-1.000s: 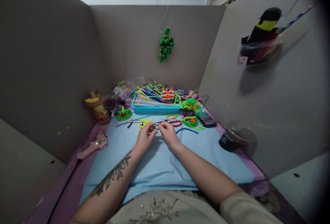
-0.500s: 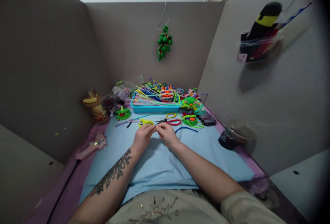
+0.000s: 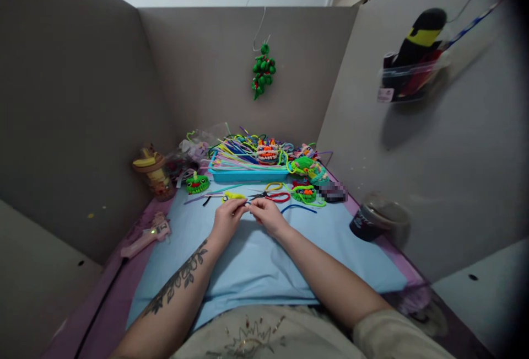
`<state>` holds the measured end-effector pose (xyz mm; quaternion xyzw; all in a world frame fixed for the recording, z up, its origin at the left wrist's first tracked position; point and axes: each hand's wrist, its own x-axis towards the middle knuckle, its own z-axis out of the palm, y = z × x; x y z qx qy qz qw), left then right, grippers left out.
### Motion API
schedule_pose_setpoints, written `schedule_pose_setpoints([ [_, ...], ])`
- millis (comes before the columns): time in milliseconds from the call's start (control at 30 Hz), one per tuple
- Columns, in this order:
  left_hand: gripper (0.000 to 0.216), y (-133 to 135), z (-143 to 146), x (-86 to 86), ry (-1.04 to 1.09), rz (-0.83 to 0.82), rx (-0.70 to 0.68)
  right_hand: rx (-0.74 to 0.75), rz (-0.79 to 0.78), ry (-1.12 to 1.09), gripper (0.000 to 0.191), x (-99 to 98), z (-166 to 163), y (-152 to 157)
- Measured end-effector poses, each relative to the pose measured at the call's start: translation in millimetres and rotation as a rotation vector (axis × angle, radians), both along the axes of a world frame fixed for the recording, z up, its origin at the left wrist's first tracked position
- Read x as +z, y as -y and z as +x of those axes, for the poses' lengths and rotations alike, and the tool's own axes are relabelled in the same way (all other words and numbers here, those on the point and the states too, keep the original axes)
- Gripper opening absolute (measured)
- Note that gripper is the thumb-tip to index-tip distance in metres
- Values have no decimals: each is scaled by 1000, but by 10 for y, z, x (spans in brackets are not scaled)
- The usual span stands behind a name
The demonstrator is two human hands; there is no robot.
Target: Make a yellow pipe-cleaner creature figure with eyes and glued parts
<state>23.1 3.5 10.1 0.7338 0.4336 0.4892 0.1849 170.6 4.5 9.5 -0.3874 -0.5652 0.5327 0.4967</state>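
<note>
Tiny bluish piece [image 3: 248, 203], mostly hidden by fingertips [image 3: 252, 205]

One camera, worn on my head, and it's looking forward and down from the near edge of the table [image 3: 115, 304]; my left grip [image 3: 228, 219] and right grip [image 3: 269, 216] sit close, mid-view, and beyond the far edge rises the grey back panel [image 3: 206, 72].

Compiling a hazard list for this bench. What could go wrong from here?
The tiny piece at the fingertips of the left hand and right hand could slip; it's barely visible.
The red scissors lie just beyond, so reaching forward might catch the blades.
The glue gun's light is on, so it may be hot.
</note>
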Motion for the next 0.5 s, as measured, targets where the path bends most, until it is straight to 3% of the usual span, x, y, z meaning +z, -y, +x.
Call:
schedule_pose_setpoints([
  [133,26,-25,9,40,177,-340,-33,-50,104,61,29,32,44,-19],
  [200,28,-25,10,64,183,-409,-65,-52,135,102,29,45,51,-22],
  [333,27,-8,6,75,95,-386,-46,-50,158,170,28,42,50,-25],
  [500,23,16,-5,49,-117,-214,9,-92,189,281,23,-18,66,-52],
])
